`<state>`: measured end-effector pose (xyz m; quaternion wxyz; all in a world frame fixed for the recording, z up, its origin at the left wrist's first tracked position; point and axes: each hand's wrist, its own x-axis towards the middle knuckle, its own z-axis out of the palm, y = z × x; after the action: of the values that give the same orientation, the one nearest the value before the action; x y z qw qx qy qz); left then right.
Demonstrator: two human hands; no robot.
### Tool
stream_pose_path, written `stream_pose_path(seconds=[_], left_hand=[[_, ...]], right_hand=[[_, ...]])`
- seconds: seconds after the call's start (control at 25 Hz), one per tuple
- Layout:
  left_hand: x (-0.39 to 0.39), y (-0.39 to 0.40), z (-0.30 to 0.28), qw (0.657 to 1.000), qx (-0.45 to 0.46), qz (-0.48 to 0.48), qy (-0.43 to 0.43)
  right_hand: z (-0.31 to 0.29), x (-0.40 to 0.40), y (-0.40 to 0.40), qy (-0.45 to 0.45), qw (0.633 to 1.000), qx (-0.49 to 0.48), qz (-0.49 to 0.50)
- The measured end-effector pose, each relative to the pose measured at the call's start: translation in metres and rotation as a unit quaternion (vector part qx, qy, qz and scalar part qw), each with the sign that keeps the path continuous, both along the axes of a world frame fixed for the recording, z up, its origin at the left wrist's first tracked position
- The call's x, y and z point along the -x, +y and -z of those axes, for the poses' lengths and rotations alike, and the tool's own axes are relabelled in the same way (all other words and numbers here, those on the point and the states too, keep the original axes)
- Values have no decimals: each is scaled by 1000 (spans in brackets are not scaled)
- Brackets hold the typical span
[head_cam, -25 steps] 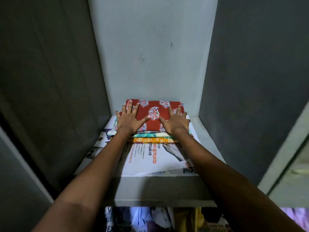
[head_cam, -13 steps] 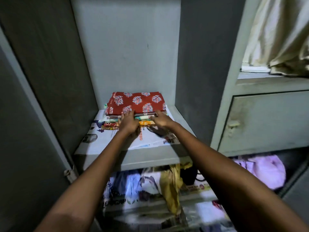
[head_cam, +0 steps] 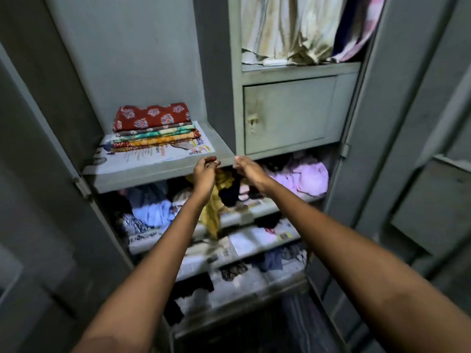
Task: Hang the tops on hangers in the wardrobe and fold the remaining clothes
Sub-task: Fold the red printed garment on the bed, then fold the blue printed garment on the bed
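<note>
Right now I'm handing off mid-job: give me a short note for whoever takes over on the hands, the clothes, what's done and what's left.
Left hand: loosely curled, holding nothing, in front of the shelf edge.
Right hand: the same, beside it, holding nothing.
Folded stack, red printed piece on top: lies on the newspaper on the upper left shelf, no hand on it.
Done: that stack is folded and shelved.
Left: the loose clothes below, including the yellow garment hanging over its shelf edge and the pink bundle, are unfolded. No hangers are visible; whether any tops have been hung cannot be told.
</note>
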<state>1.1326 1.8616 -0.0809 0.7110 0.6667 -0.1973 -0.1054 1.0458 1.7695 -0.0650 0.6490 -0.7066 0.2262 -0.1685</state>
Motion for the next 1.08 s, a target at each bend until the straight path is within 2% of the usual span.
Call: stream_pose_path(seconds=[0.08, 0.2, 0.4, 0.52, 0.6, 0.68, 0.76, 0.88, 0.96, 1.08], left_hand=[[53, -6, 12, 997, -25, 59, 37], [130, -26, 35, 979, -118, 152, 76], [255, -74, 64, 936, -194, 279, 96], [337, -114, 79, 899, -222, 367, 91], [398, -133, 90, 856, -236, 451, 86], [471, -156, 99, 797, -246, 540, 114], [502, -170, 98, 777, -240, 566, 137], [577, -207, 97, 731, -257, 621, 119], [615, -234, 100, 717, -265, 638, 93], [654, -283, 110, 717, -280, 635, 71]], right_hand=[[15, 54, -10, 34, 999, -3, 32], [35, 152, -24, 60, 992, -37, 105], [83, 315, -60, 120, 963, -79, 230], [103, 411, -79, 109, 945, -95, 294], [110, 474, -84, 107, 922, -112, 354], [118, 543, -88, 112, 893, -121, 419], [116, 576, -91, 104, 881, -128, 444], [119, 657, -100, 102, 822, -145, 541], [131, 703, -113, 86, 793, -171, 579], [137, 745, -132, 78, 750, -179, 632]])
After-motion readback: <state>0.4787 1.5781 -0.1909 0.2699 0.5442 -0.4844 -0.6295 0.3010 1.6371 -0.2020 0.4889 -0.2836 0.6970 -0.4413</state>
